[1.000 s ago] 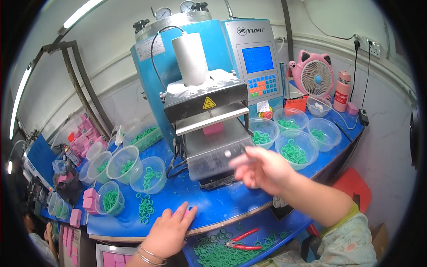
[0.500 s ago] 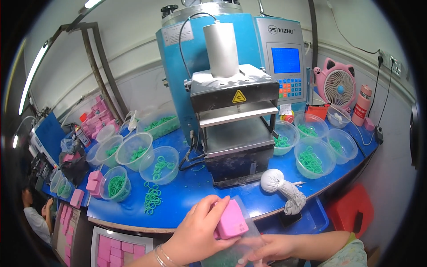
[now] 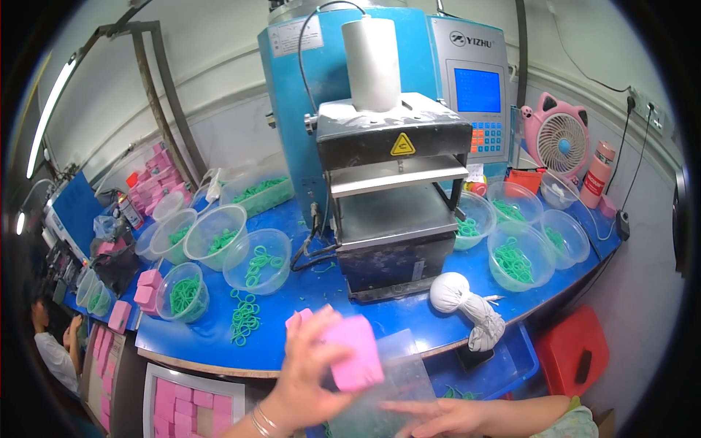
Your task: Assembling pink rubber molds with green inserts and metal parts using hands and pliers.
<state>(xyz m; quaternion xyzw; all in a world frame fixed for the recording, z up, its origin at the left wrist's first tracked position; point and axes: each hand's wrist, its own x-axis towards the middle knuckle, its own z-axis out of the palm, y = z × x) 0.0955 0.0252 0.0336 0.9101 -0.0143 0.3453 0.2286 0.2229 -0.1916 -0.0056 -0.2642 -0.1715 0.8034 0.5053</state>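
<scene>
My left hand [image 3: 310, 376] is closed around a pink block [image 3: 354, 354] above the front edge of the table. A second bit of pink [image 3: 298, 318] shows behind its fingers; I cannot tell whether it belongs to the same block. My right hand [image 3: 442, 417] is at the lower edge with its fingers stretched out to the left, over a translucent plastic sheet or bag [image 3: 401, 369]. Green shows dimly through that plastic. Whether the fingers press on it or only hover is unclear. Nearest on the table lies a pile of green rings [image 3: 245, 320].
A press machine [image 3: 394, 212] stands mid-table. Clear bowls of green rings [image 3: 182, 292] flank it, with more bowls [image 3: 520, 255] on the right. A white cloth bundle [image 3: 467, 310] lies in front. Below sit a blue bin [image 3: 511, 358] and a red stool [image 3: 577, 350]. Another person [image 3: 58, 350] works far left.
My left hand has lifted and turned the pink block slightly left, away from the plastic. My right hand's fingers have straightened out. The whole view has shifted a little.
</scene>
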